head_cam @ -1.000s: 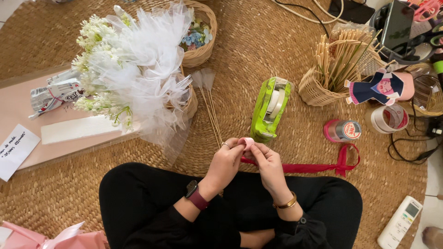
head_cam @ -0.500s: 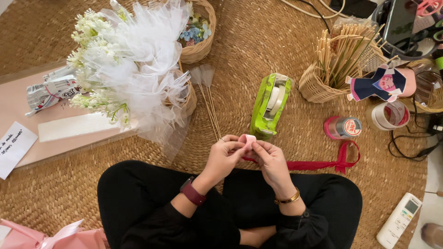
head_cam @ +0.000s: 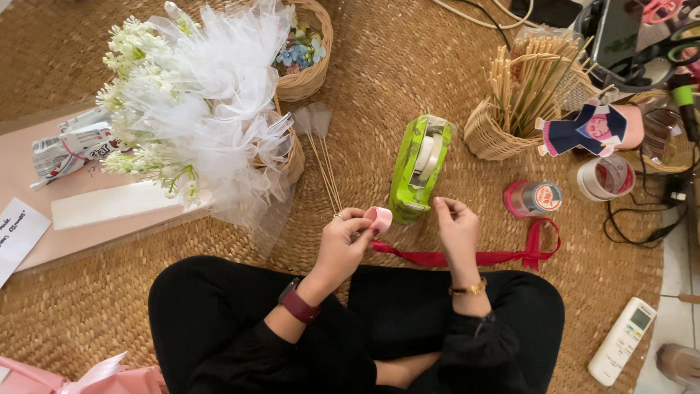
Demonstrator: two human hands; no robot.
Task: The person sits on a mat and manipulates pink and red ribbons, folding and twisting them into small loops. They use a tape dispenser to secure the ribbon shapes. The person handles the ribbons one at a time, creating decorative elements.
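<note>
I sit cross-legged on a woven straw mat (head_cam: 408,66). My left hand (head_cam: 345,235) holds a small pink roll of ribbon (head_cam: 379,217) between thumb and fingers. My right hand (head_cam: 456,222) is raised beside it, fingertips pinched together near the green tape dispenser (head_cam: 418,166); whether a ribbon end sits between them is too small to tell. A red ribbon (head_cam: 496,252) lies on the mat under my hands, looped at its right end. A few thin wooden sticks with clear wraps (head_cam: 321,149) lie just beyond my left hand.
A white tulle and flower bouquet (head_cam: 197,109) rests at upper left on a pink board (head_cam: 44,219). Wicker baskets hold small flowers (head_cam: 306,51) and wooden skewers (head_cam: 518,102). Tape rolls (head_cam: 536,198), a paper doll (head_cam: 587,128), cables and a white remote (head_cam: 623,339) lie to the right.
My two hands, joined on the pink roll before, have come apart. The right hand has drawn away to the right while the left keeps the roll.
</note>
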